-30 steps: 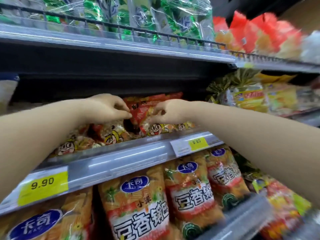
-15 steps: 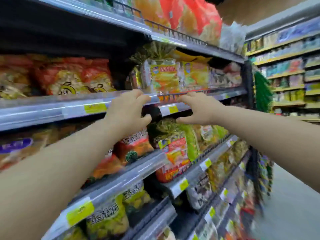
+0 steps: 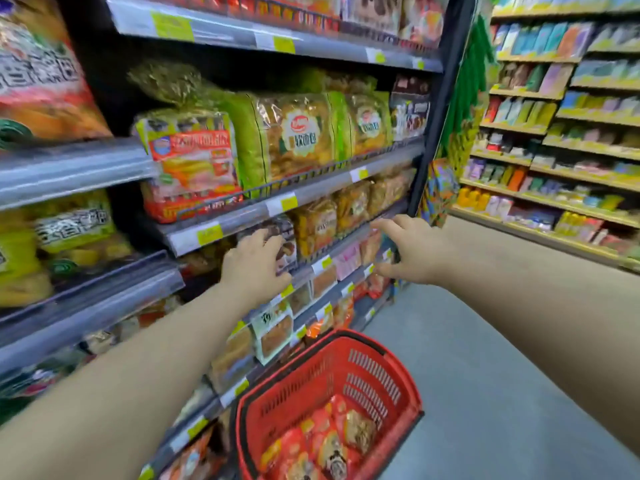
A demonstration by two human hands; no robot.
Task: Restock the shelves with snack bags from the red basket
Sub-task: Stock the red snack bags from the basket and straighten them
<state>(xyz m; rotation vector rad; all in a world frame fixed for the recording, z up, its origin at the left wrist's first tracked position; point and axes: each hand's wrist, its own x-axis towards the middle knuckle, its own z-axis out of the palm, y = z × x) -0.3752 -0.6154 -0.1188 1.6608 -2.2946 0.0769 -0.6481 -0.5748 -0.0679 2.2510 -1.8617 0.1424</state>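
Hands first: we count two, both bare and both reaching out ahead. The left grip (image 3: pixel 254 268) is relaxed and open, its fingers loosely stretched over a dark packet (image 3: pixel 282 233) at the front edge of a middle shelf. We cannot tell whether the fingertips touch the packet or only hover at it, and nothing is clasped. The right grip (image 3: pixel 415 252) is spread wide, thumb well apart from the fingers. It holds nothing and hangs in the air near the right end of that same shelf.

We see one red basket (image 3: pixel 369 375), low down between our two forearms, close against the bottom front edge of the shelves (image 3: pixel 304 197), with grey floor (image 3: pixel 485 393) to its right. Snack bags (image 3: pixel 322 441) in red and orange lie heaped in its bottom. They overlap and blur, so we can only say several, not an exact count.

On the bay ahead we count at least four tiers, each with yellow price tags along its front rail. The second tier carries one red and orange multipack (image 3: pixel 190 164) at its left end and, just beside it, two green-sided bread bags (image 3: pixel 301 133) standing upright. More shelving (image 3: pixel 571 133) runs along the far right.
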